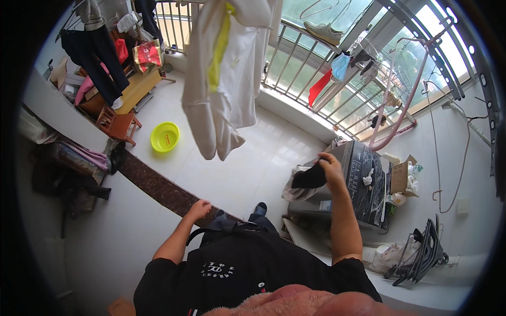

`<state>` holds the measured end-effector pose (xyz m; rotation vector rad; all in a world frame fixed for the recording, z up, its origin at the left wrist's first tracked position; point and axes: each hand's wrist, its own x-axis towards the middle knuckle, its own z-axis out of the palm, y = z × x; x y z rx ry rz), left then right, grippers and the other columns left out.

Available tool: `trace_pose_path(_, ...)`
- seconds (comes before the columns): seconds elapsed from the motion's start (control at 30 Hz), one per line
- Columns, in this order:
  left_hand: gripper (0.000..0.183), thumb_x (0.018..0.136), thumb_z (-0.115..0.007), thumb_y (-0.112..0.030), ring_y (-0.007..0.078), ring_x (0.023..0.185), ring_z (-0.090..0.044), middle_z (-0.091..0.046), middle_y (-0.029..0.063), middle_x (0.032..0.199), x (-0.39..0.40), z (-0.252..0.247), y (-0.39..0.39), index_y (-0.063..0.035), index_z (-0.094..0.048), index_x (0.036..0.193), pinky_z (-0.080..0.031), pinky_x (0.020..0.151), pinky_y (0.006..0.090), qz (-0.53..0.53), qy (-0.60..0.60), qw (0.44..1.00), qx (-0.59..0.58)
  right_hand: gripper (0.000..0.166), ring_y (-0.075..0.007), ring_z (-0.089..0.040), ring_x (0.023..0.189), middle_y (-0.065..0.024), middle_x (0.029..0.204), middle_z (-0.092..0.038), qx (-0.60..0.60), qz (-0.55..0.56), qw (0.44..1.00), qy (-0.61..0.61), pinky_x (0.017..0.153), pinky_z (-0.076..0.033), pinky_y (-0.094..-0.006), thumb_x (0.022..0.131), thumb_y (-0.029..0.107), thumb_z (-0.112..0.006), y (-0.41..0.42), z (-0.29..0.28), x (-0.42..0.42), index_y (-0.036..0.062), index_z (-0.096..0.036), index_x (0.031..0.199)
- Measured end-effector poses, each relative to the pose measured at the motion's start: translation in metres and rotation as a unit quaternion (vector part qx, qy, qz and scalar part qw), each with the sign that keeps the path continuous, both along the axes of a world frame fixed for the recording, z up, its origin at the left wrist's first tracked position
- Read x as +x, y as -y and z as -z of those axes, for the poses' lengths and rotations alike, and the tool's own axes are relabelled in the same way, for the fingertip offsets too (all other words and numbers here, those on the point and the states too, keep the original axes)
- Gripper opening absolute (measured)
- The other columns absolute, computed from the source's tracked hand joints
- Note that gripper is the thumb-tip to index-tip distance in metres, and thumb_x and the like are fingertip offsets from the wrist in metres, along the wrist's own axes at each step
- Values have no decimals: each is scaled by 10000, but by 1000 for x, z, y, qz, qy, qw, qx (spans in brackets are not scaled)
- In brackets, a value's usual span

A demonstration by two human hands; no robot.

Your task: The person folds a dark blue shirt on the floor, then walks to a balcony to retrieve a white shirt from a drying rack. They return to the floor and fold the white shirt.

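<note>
My right hand point(332, 169) grips a black cloth item point(310, 177), perhaps a sock, which hangs beside the dark washing machine. Just behind the black cloth is a pale bundle of cloth point(294, 192) at the machine's side. Low in front of my body, near my waist, is my left hand point(201, 209); its fingers are curled and I cannot tell whether anything is in them. A white and grey garment with a yellow-green stripe point(233, 75) hangs from above, ahead of both hands and touching neither.
A yellow-green basin point(165, 137) stands on the tiled floor, near a small wooden chair point(118, 124). The washing machine point(355, 177) is at my right. Wire hangers point(435, 142) and a metal railing point(300, 59) with small laundry are beyond. Folded black hangers point(425, 252) hang at lower right.
</note>
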<state>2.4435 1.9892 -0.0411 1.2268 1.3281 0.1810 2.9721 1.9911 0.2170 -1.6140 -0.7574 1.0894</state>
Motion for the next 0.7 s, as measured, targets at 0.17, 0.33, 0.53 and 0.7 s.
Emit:
trace_pose_path(0.17, 542, 836, -709, -263, 231, 1021, -633, -652, 163, 1110, 51, -87, -27, 0, -517, 1268, -515, 868, 356, 81, 154, 984, 43, 295, -193, -647, 880, -129, 949, -687, -32, -206, 977, 40, 815, -518, -297, 870, 45, -564, 1, -3, -117, 0, -601, 1160)
trace_pose_path(0.33, 644, 819, -742, -255, 243, 1122, -578, -589, 170, 1221, 119, -168, 9, -19, -450, 1341, -466, 949, 363, 133, 187, 953, 200, 276, -153, -619, 938, -87, 962, -663, -18, -329, 944, -11, 883, -490, -291, 905, 23, -531, -12, -14, -197, 14, -578, 1177)
trace_pose_path(0.53, 288, 971, -541, -266, 127, 888, -587, -656, 82, 908, 127, -179, 38, -13, -611, 1089, -485, 806, 311, -84, 270, 951, 127, 273, -152, -614, 930, -89, 972, -669, 48, -341, 939, -22, 867, -488, -293, 925, 39, -524, -15, 2, -212, 16, -562, 1194)
trace_pose_path(0.7, 220, 893, -486, -36, 142, 907, -607, -676, 84, 931, 85, -185, 34, -22, -617, 1068, -483, 843, 296, -168, 112, 944, 260, 284, -221, -642, 952, -162, 1009, -677, 31, -310, 949, 51, 844, -512, -331, 897, 69, -566, 16, 40, -207, 37, -588, 1179)
